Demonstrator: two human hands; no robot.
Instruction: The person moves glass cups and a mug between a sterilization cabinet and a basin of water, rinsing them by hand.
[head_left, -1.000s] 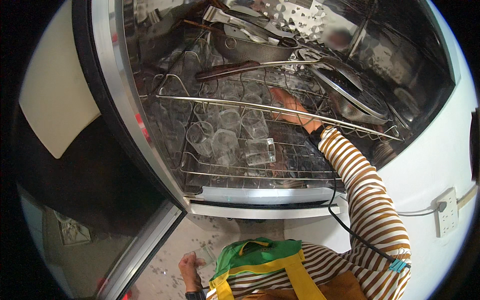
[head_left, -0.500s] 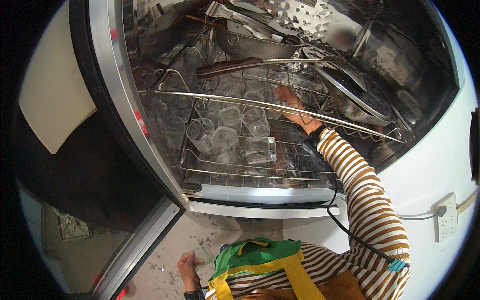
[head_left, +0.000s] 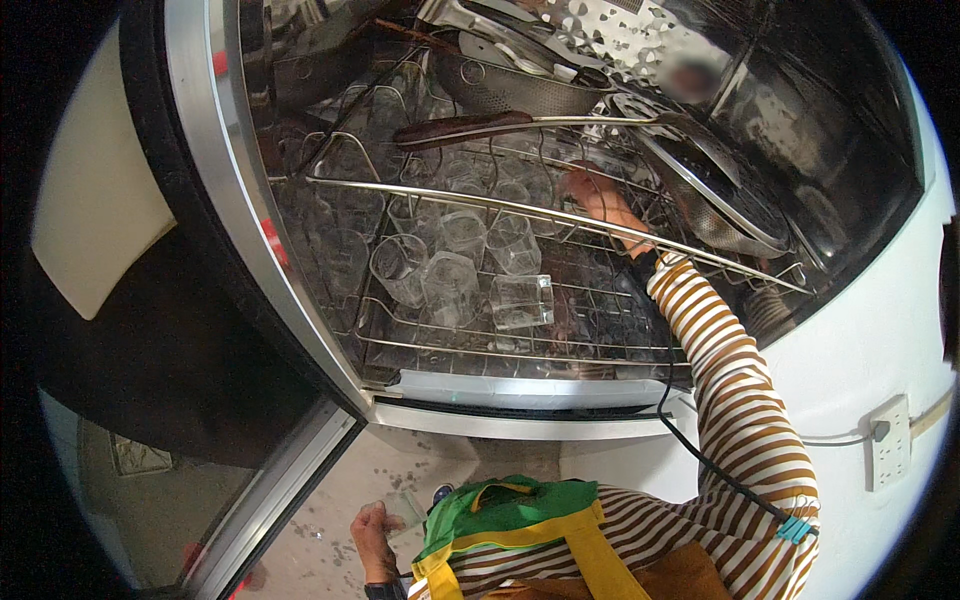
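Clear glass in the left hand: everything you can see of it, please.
The glass is see-through with a faint green tint and straight-looking sides; it appears to be a plain tumbler. It is tilted, held outside the cabinet and above the floor. The left hand grips its left part, hiding some of it. Its right side comes close to the green apron; contact can't be told. Rim, base and any contents aren't clear.
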